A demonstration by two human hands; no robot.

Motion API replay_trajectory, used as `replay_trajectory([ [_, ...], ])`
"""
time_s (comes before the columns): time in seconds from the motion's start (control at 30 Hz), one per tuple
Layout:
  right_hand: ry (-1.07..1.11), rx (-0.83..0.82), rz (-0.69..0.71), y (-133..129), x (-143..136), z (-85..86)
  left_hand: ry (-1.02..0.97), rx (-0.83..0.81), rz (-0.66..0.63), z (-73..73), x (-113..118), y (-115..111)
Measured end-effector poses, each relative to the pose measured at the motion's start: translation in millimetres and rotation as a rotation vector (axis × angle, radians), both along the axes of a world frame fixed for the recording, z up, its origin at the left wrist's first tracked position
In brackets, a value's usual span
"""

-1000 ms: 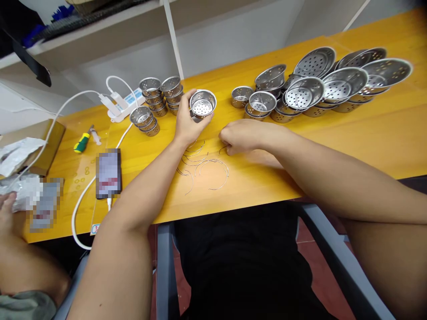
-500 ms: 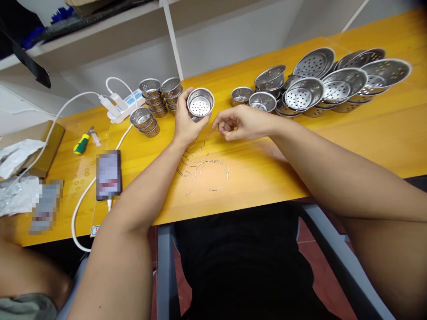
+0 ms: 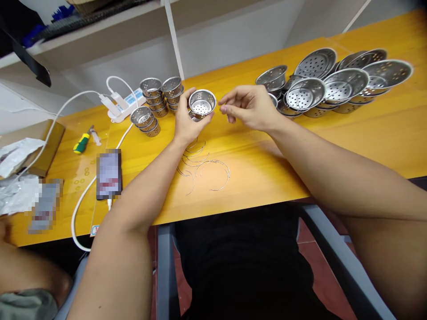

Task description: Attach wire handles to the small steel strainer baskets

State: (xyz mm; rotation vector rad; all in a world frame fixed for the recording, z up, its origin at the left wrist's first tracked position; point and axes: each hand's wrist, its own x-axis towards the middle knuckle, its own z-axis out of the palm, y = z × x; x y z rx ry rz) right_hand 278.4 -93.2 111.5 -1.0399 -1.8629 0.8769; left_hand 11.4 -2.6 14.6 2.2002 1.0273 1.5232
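My left hand (image 3: 184,122) is closed around a small perforated metal strainer cup (image 3: 202,103), its open top tilted toward me. Just right of the cup's rim is my right hand (image 3: 247,106), thumb and index fingertips close together, the other fingers curled. Anything between those fingertips is too small to make out. Several thin curved wire handles (image 3: 213,162) lie loose on the table below the cup. Behind my right hand, a larger group of perforated metal baskets (image 3: 305,94) is partly covered.
Stacked small strainer cups (image 3: 151,89) stand left of my left hand, beside a white power strip (image 3: 125,106) with cables. A phone (image 3: 108,173), a screwdriver (image 3: 82,143) and a cardboard box (image 3: 50,142) lie further left. Another person's arm (image 3: 30,266) is at lower left.
My right hand has risen and its fingers have come up to the cup's rim height, now covering small cups behind it. The wire seen by its fingers earlier no longer shows. My left hand barely moved.
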Motion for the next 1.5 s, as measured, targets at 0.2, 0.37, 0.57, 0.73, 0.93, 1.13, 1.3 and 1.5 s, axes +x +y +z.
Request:
replay_trajectory([
  [0.2,0.077,0.013,-0.147,7,2,1.8,0.000,0.038,0.012,8.8,-3,-4],
  [0.37,0.105,0.009,-0.112,6,-2,0.9,0.006,0.050,-0.020,6.4,-2,-4],
  [0.57,0.147,0.001,-0.174,3,-4,2.0,-0.053,0.004,-0.032,0.2,6,-1],
  [0.73,0.024,0.059,-0.234,4,-1,3.6,-0.041,0.019,-0.022,2.8,8,-1],
  [0.93,-0.090,0.079,-0.233,-9,-5,8.2,0.025,0.017,-0.073,7.6,16,-11],
  [1.13,-0.302,0.079,-0.247,-17,-14,9.4,0.099,-0.002,-0.147,10.1,21,-23],
  [1.3,-0.440,0.127,-0.202,-16,-18,7.2,0.107,-0.026,-0.192,6.9,23,-27],
  [1.5,-0.408,0.082,-0.266,-15,-20,5.9,0.104,-0.037,-0.200,5.7,24,-29],
])
